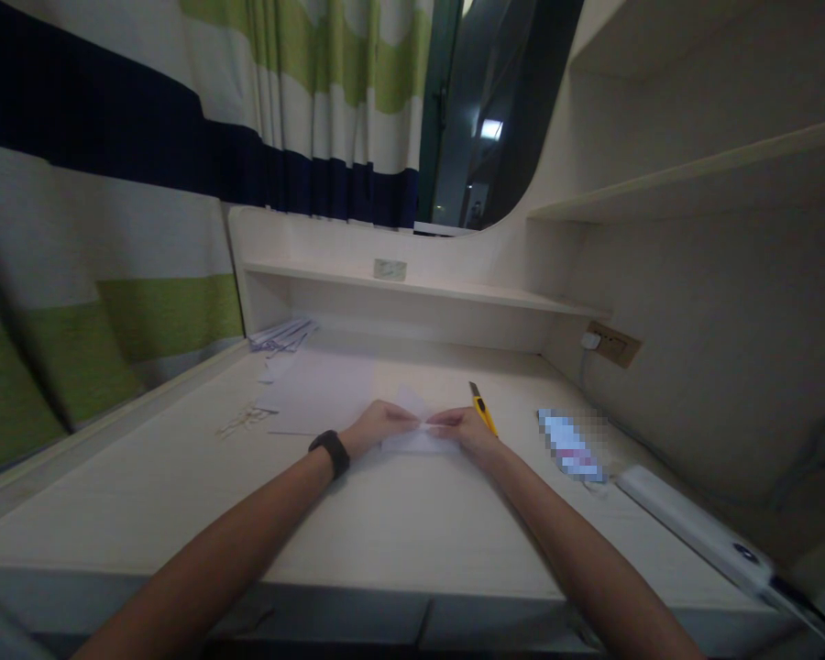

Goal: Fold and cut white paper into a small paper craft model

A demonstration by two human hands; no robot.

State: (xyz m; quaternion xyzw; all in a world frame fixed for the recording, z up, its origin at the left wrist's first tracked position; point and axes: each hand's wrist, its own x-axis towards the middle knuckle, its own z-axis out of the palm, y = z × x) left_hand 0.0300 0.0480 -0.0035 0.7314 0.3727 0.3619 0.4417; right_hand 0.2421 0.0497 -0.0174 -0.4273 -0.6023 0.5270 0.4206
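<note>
Both hands meet over a small sheet of white paper (419,444) at the middle of the desk. My left hand (379,425), with a black watch on its wrist, pinches the paper from the left. From the right, my right hand (468,431) pinches it too, the fingertips of both hands nearly touching. Part of the paper stands up behind the fingers; its exact folds are hard to make out. Just beyond my right hand lies a yellow box cutter (482,409), its dark tip pointing away. Larger white sheets (316,390) lie flat to the left of my hands.
Paper strips (281,335) are heaped at the desk's back left, with small pale scraps (244,419) nearer. On the right are a blurred phone (569,445) and a long white power strip (701,532). A low shelf (454,291) runs along the back, below a striped curtain.
</note>
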